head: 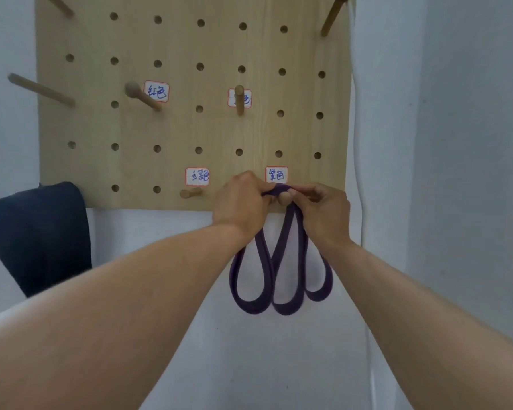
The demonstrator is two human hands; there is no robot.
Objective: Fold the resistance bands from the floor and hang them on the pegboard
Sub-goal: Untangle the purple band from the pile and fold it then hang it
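Purple band point(280, 270) going on peg point(285, 198), lower right of pegboard point(175, 128).
Left hand point(243, 202) + right hand point(323, 211) both pinch the folded top over peg; 3 loops hang below. Prob light, soft, stretchy: grip at bunched top, else folds spring apart.

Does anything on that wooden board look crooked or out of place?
Nothing looks damaged. The pegs only seem to point different ways, probably because of the wide lens. The purple band hangs in three uneven loops over the bottom peg, gripped by the left hand and right hand.
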